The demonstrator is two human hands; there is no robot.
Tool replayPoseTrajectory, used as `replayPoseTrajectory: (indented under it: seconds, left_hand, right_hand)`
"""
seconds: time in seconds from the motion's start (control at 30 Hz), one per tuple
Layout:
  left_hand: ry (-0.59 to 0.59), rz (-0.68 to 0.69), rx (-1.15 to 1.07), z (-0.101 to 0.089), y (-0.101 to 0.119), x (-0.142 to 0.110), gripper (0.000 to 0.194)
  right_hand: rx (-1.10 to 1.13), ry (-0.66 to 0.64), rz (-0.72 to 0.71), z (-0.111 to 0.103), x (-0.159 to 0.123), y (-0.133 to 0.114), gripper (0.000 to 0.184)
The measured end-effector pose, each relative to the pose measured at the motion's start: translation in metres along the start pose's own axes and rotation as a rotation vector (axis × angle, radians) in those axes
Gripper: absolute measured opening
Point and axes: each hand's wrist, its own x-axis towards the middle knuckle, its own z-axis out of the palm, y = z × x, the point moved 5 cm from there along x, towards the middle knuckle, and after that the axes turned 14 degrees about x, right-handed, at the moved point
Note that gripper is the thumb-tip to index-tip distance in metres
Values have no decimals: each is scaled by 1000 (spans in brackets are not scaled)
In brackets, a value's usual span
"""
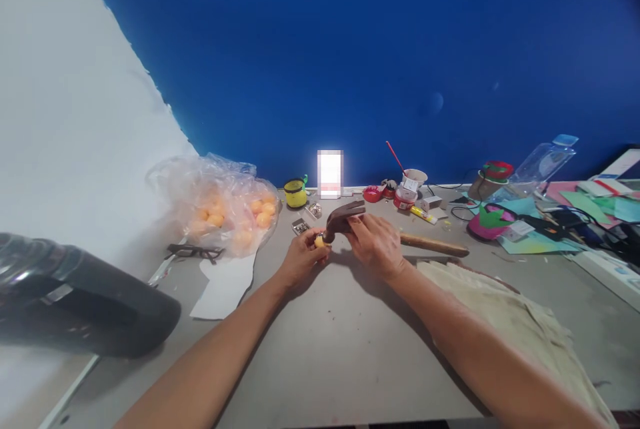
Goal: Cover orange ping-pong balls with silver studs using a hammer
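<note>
Near the middle of the table, my left hand [303, 261] pinches a small orange ball [319, 241] between thumb and fingers. My right hand [376, 245] is closed round a claw hammer [435, 244] close to its head. The dark hammer head reaches left, its striking face at the ball and seemingly touching it. The wooden handle sticks out to the right beyond my hand. Part of the ball is hidden by my fingers. Just behind my left hand stands a small open box of metal bits [300, 226].
Clear plastic bags of orange balls [215, 212], eyeglasses [195, 252] and white paper [225, 289] lie left. A large dark bottle [85, 295] fills the near left. Behind are a yellow pot [295, 194] and white cup [415, 179]. Beige cloth [500, 322] lies right.
</note>
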Motion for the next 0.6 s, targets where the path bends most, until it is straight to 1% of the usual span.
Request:
replayPoseTrajectory:
  seconds: [0.13, 0.2, 0.27, 0.33, 0.43, 0.5, 0.6]
  left_hand:
    - [34, 2, 61, -2, 0, 0, 44]
    - [39, 6, 59, -1, 0, 0, 43]
    - [53, 10, 68, -1, 0, 0, 39]
    - [70, 17, 102, -1, 0, 0, 38]
    - [96, 33, 159, -1, 1, -1, 41]
    - [102, 38, 165, -1, 2, -1, 41]
    - [93, 41, 142, 0, 1, -1, 35]
  right_hand:
    - [2, 98, 46, -10, 3, 8, 26]
    - [-9, 97, 17, -10, 4, 7, 25]
    - [-14, 56, -40, -7, 3, 4, 25]
    - [-19, 38, -65, -5, 3, 1, 25]
    - [-26, 108, -37, -10, 4, 2, 26]
    - [-19, 134, -47, -13, 4, 1, 26]
    - [15, 51, -104, -10, 5, -2, 25]
